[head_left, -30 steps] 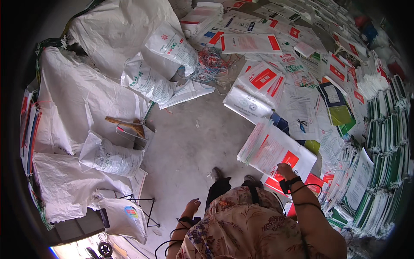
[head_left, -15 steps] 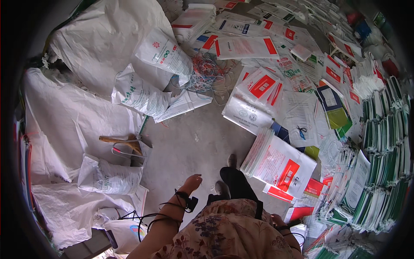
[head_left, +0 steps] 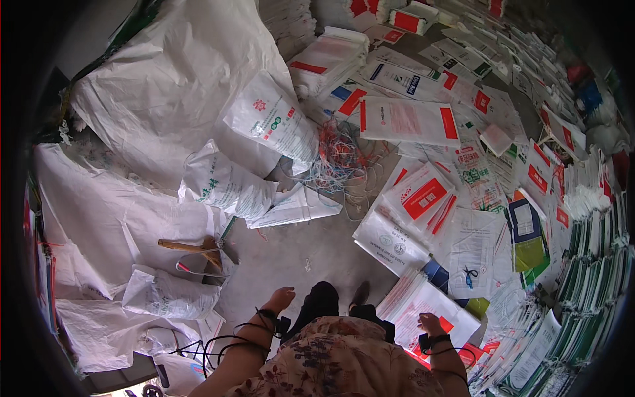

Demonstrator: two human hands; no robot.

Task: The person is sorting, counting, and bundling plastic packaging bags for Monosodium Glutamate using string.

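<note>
Sacks cover most of the concrete floor (head_left: 291, 255), and the right hand (head_left: 430, 325) rests curled on a white sack stack with a red patch (head_left: 423, 306) at the person's right foot, though whether it pinches the top sack cannot be told. Left hand (head_left: 280, 299) hangs free above bare floor with fingers loosely together, holding nothing, near a filled white bag (head_left: 169, 294) and a wooden tool (head_left: 192, 248). Tangled cord (head_left: 337, 159) lies farther off between the big white sacks (head_left: 178, 92) and the flat printed ones.

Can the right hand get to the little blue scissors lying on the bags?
Probably yes. The right hand rests on a white and red bag stack, and the scissors lie uncovered beyond it, nothing between.
</note>
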